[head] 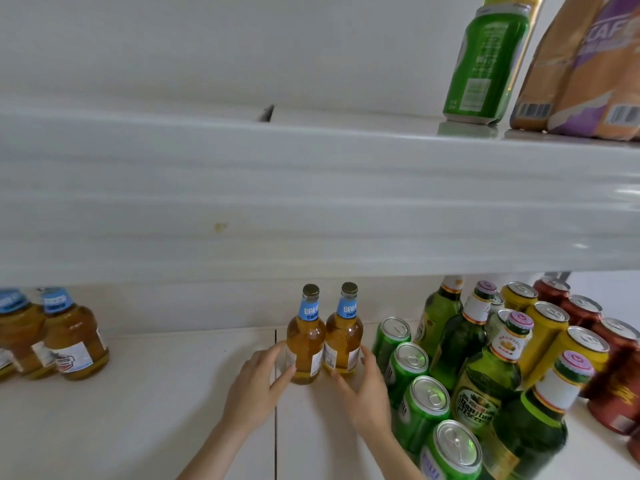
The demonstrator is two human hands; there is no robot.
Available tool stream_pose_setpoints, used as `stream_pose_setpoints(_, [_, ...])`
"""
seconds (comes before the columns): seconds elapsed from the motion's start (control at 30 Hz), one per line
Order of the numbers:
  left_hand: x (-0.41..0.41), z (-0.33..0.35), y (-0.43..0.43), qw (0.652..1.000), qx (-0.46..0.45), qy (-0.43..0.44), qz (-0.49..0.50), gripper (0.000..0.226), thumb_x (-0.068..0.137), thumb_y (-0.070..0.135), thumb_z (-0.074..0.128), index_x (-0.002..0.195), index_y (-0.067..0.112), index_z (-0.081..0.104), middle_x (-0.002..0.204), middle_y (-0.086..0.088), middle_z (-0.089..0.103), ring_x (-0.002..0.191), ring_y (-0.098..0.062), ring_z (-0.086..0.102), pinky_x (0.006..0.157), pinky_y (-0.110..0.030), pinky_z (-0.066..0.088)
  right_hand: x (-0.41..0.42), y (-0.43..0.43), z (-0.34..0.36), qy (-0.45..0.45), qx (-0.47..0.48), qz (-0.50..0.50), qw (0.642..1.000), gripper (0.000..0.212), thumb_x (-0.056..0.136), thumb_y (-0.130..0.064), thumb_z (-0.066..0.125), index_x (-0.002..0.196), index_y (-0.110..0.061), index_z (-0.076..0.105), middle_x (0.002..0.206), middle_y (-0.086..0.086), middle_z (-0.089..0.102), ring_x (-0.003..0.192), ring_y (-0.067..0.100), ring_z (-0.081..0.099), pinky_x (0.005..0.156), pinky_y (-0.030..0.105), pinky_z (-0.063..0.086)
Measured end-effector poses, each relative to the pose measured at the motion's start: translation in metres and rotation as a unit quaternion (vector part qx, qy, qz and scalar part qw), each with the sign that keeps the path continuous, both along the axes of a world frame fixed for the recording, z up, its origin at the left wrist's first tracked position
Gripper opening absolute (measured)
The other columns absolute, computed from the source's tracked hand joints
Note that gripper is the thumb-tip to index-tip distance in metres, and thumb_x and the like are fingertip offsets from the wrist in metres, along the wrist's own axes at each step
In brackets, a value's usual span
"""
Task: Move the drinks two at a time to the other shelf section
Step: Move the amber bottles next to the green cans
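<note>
Two amber bottles with blue neck labels and gold caps stand side by side on the lower shelf, just right of the seam between sections. My left hand point(258, 386) holds the left bottle point(305, 344) low down, thumb in front and fingers on its left side. My right hand point(365, 393) holds the right bottle point(343, 341) the same way, thumb at the base and fingers along its right side. Both bottles are upright and touch each other. More of the same amber bottles point(74, 341) stand at the far left of the left section.
Green cans point(410, 372), green glass bottles point(485, 382), yellow cans point(547, 327) and red cans point(620, 393) crowd the right section close to my right hand. The upper shelf's edge point(311, 202) overhangs the bottles. On it stand a green can point(485, 64) and orange packs point(588, 71).
</note>
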State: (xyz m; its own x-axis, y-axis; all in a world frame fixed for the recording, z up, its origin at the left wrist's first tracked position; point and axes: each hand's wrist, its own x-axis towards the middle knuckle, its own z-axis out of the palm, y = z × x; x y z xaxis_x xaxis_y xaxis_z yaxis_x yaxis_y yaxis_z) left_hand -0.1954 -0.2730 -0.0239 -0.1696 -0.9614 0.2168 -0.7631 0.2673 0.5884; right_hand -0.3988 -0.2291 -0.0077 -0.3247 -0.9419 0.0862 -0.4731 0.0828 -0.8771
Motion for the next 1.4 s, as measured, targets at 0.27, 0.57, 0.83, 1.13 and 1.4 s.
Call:
stream_pose_setpoints(0.27, [0.022,-0.003,0.041,0.968,-0.044,-0.247,0.017,0.077,0.097,0.064,0.006,0.12,0.025,0.069,0.119,-0.002,0.07,0.114,-0.026,0.066,0.088,-0.053,0.054,0.007,0.04,-0.004,0.348,0.035,0.004,0.937,0.075,0.083,-0.056,0.049,0.15,-0.027,0.029,0.152,-0.004,0.039,0.137,0.022,0.038,0.102,0.047,0.041])
stream_pose_setpoints(0.57, [0.035,-0.001,0.096,0.957,-0.022,-0.289,0.026,0.08,0.098,0.059,0.003,0.123,0.021,0.069,0.127,-0.008,0.067,0.123,-0.031,0.06,0.101,-0.057,0.04,0.014,0.095,-0.014,0.466,0.046,0.027,0.883,0.073,0.073,-0.058,0.041,0.131,-0.018,0.059,0.13,0.009,0.063,0.117,0.032,0.061,0.096,0.055,0.046])
stream_pose_setpoints(0.83, [0.057,-0.001,0.154,0.954,-0.016,-0.299,0.019,0.079,0.098,0.059,0.003,0.125,0.02,0.067,0.131,-0.01,0.064,0.126,-0.032,0.057,0.106,-0.055,0.025,0.035,0.155,-0.011,0.474,0.045,0.029,0.879,0.068,0.075,-0.054,0.041,0.131,-0.019,0.058,0.133,0.01,0.061,0.12,0.03,0.059,0.102,0.054,0.026])
stream_pose_setpoints(1.13, [0.104,0.008,0.234,0.944,-0.024,-0.33,0.018,0.08,0.098,0.057,0.002,0.123,0.021,0.069,0.13,-0.012,0.064,0.124,-0.033,0.059,0.106,-0.055,0.022,0.082,0.227,-0.013,0.457,0.031,0.034,0.888,0.069,0.076,-0.055,0.038,0.131,-0.018,0.059,0.133,0.011,0.061,0.121,0.033,0.059,0.107,0.054,0.016])
stream_pose_setpoints(1.4, [0.165,0.01,0.28,0.936,-0.022,-0.349,0.03,0.082,0.097,0.059,0.001,0.121,0.021,0.07,0.128,-0.012,0.066,0.122,-0.034,0.06,0.111,-0.054,0.016,0.145,0.26,-0.011,0.417,0.058,0.051,0.905,0.08,0.094,-0.055,0.001,0.128,-0.017,0.062,0.132,0.011,0.062,0.12,0.033,0.059,0.112,0.051,0.003])
